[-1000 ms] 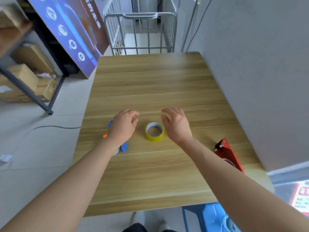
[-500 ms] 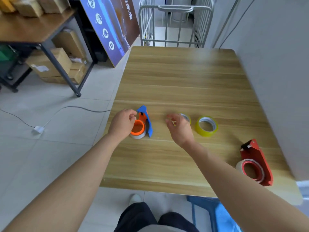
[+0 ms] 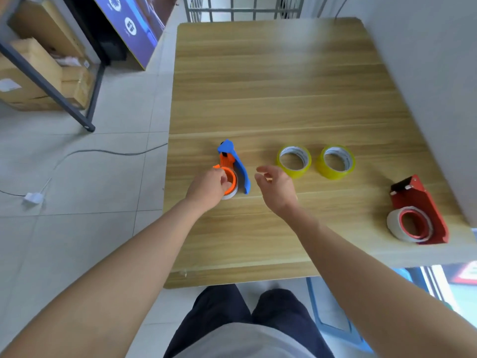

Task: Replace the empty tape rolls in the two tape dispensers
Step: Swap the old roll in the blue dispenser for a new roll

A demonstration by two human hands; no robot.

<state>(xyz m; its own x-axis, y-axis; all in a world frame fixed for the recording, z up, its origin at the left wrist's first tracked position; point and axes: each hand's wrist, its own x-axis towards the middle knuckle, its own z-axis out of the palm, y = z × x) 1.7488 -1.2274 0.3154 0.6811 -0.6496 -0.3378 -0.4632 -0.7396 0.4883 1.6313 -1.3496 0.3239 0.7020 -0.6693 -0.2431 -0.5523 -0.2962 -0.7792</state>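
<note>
Blue dispenser [image 3: 233, 166]: lies flat on the desk [image 3: 271, 86], left of centre in the frame; long axis runs from the near end, where the spool sits, away toward the far edge.
Empty roll [image 3: 231, 186]: pale core on the orange hub at the near end of the blue dispenser.
Left hand [image 3: 209, 188]: directly over the hub, fingertips curled onto the orange ring; whether it has a firm grip on the roll cannot be told.
Right hand [image 3: 277, 188]: just right of the blue dispenser, fingers loosely spread, holding nothing, not touching it.
Key relation: the dispenser lies between the two hands; the left is on it, the right is a short reach to its right side. Judged step: steadying the body and pulling the core off.
New rolls [image 3: 294, 161] [image 3: 335, 161]: two yellow rolls, flat, side by side, right of the right hand.
Red dispenser [image 3: 418, 210]: lower right of the desk, well apart, core in place, untouched.
</note>
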